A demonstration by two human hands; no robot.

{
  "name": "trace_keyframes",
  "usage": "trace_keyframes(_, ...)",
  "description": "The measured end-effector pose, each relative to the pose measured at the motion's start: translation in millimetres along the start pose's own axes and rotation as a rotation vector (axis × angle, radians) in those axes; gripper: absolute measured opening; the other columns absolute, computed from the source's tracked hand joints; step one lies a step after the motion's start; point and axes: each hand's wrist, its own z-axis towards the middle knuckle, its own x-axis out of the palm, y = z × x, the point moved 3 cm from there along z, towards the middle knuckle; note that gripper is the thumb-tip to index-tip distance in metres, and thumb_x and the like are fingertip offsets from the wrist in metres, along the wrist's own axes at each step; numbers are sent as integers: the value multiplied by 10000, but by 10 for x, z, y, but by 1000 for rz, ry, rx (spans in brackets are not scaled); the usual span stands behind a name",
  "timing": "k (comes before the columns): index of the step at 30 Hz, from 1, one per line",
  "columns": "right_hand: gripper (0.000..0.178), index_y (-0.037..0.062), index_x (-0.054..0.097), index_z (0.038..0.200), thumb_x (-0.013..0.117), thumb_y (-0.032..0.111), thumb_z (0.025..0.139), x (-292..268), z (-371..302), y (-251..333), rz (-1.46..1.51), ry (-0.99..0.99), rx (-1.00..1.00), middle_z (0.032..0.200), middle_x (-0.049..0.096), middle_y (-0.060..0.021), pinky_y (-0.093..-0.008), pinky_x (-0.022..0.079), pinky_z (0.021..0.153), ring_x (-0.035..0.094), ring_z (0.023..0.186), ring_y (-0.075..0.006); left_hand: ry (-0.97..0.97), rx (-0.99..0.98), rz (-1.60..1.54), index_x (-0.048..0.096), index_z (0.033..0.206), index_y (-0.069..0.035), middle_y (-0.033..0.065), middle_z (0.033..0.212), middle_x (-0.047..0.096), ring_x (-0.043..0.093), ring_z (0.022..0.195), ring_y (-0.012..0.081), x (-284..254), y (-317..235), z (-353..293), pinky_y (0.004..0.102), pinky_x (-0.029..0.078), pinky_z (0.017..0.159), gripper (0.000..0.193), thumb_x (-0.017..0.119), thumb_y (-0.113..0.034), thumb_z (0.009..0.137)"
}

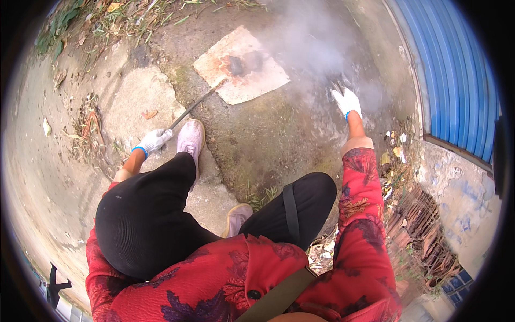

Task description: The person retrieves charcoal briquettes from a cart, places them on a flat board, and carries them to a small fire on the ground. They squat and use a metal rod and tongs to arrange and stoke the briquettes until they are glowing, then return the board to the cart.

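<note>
A: Nearest item?
B: Black cloth trousers, knees bent. Just past them, a pale pink shoe on the rough ground.

A: Left grip?
B: Left hand, white-gloved with a blue cuff, fingers closed round the near end of a thin dark rod, just beside the shoe.

A: Right grip?
B: Right hand, likewise gloved, is farther out and low over the ground, in haze. Cannot tell how far its fingers are spread or whether they hold anything.

A: Where is the rod's far end?
B: Pale tip over a whitish, stained square board, short of a dark, rough lump. Contact with the board: cannot tell.

A: Handling notes?
B: My judgement: hold the rod well back, as now, and work it at a low angle with small, slow strokes. A hard shove could skid the lump or tilt the board. Treat the tip as hot.

A: Beyond?
B: Grey-white smoke beside the board, thickest past the right hand. I would draw that hand clear if the view clouds. Off to the right, a blue corrugated metal panel.
</note>
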Motion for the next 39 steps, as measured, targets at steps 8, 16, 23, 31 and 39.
trace_keyframes(8,574,84,606,1252,596,499,855,-154,-91,142,-225,24,-33,1173,648,-223,-454,466,967,588,1142,-383,-4,12,-25,637,964,-67,35,634,572,558,532,138,26,59,24,300,464,513,476,530,-531,966)
trace_keyframes(16,548,48,608,1272,732,356,836,-53,-494,142,661,114,329,693,564,-16,-257,340,356,457,432,-88,-19,27,79,641,987,-60,47,656,590,582,566,148,1,66,64,311,482,536,470,529,-516,972)
trace_keyframes(23,528,56,579,1288,728,334,864,229,-1153,906,818,462,314,644,466,41,-223,264,354,356,398,-48,11,16,33,630,987,-67,49,647,585,578,550,151,27,106,85,308,480,509,459,527,-514,971)
trace_keyframes(31,509,89,631,1254,634,466,912,306,-973,1052,639,305,78,740,645,-48,-322,500,492,559,502,-162,4,23,88,610,964,-53,65,632,599,599,540,175,-4,108,148,330,491,504,455,506,-495,982)
trace_keyframes(39,502,57,599,1212,595,429,875,-168,171,172,-217,-135,223,1161,660,-225,-465,489,945,625,1097,-385,20,-4,60,613,961,-52,61,644,609,605,558,171,2,53,67,323,493,528,470,513,-512,971)
